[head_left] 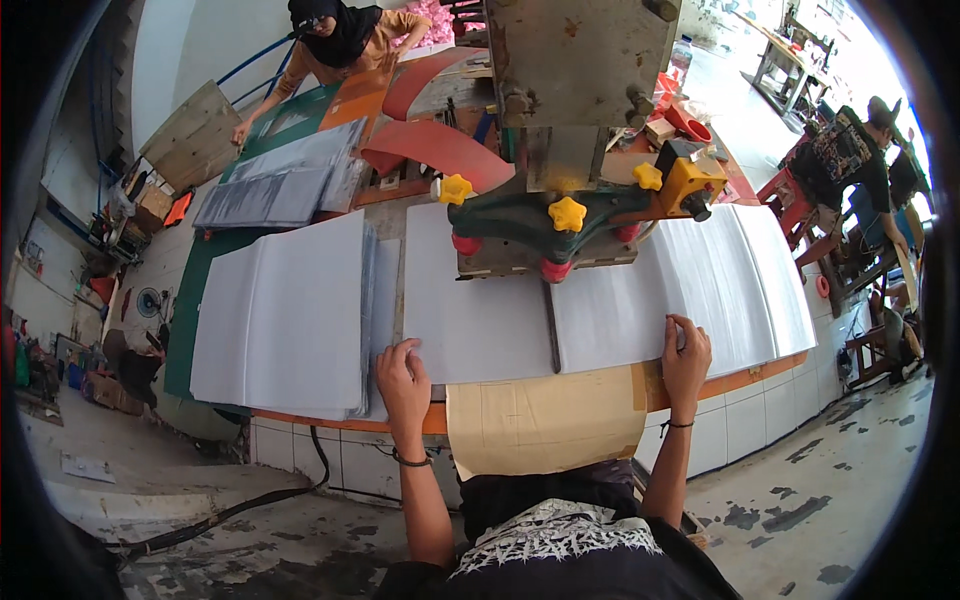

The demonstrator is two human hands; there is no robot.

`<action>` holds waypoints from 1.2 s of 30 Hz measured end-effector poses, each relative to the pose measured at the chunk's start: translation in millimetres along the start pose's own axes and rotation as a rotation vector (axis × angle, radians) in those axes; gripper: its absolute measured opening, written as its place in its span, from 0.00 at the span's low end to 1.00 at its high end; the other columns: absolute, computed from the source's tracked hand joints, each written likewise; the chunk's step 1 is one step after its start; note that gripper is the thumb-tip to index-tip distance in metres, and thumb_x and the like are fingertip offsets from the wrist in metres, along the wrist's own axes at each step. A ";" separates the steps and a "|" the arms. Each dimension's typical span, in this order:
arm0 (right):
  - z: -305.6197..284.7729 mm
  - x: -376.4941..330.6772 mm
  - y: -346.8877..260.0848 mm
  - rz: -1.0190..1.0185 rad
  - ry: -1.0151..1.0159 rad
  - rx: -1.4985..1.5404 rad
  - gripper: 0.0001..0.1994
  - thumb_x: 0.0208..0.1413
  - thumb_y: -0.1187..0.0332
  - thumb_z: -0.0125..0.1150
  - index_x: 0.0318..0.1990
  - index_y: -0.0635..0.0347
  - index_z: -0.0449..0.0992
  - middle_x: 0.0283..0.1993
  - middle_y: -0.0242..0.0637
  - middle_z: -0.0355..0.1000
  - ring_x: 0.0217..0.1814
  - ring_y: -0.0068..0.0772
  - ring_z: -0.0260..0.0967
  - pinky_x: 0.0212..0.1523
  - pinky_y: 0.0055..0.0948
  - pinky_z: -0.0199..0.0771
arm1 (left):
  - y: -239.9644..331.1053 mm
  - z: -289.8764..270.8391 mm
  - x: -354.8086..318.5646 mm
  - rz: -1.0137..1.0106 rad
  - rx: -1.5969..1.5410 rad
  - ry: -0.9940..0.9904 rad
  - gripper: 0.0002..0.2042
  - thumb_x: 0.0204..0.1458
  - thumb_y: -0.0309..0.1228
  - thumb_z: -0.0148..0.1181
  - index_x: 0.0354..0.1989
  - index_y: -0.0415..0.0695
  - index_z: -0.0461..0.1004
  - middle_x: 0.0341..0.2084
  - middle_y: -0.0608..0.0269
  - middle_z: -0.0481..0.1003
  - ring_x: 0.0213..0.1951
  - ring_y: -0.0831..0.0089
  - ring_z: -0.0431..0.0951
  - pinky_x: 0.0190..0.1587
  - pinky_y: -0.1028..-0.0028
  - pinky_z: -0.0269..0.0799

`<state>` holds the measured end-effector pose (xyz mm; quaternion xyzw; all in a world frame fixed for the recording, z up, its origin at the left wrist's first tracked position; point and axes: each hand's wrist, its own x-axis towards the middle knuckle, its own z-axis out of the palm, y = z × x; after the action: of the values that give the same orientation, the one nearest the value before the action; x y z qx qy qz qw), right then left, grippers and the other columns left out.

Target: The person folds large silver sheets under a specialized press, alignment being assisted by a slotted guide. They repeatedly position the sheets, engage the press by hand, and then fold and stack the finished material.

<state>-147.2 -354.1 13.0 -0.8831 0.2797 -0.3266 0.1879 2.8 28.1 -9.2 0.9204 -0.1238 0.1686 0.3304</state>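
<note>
Pale plastic sheets lie flat under the press head, a left sheet and a right sheet, with a narrow dark bar between them. My left hand is closed, its curled fingers at the left sheet's left edge. At the right sheet's right edge, my right hand pinches with thumb and fingertips together. Both fingertips seem to grip the sheet edges, partly hidden by the hands. A brown paper flap hangs over the table's front edge between my forearms.
A stack of pale sheets stands at left, another stack at right. Yellow star knobs top the press. Greyish sheets lie farther back. Across the table a person works; others sit at right.
</note>
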 end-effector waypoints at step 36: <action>0.1 -0.3 -3.5 -0.044 0.026 0.002 0.06 0.61 0.69 0.61 0.40 0.60 0.81 0.30 0.40 0.77 0.32 0.40 0.69 0.40 0.37 0.68 | -4.8 0.0 -0.4 0.031 -0.008 0.006 0.09 0.55 0.25 0.56 0.43 0.43 0.78 0.35 0.53 0.75 0.41 0.51 0.73 0.48 0.56 0.67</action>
<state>-146.1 -351.2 14.6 -0.8845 0.2622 -0.3425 0.1777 4.0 31.8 -12.2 0.9165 -0.1377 0.1761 0.3317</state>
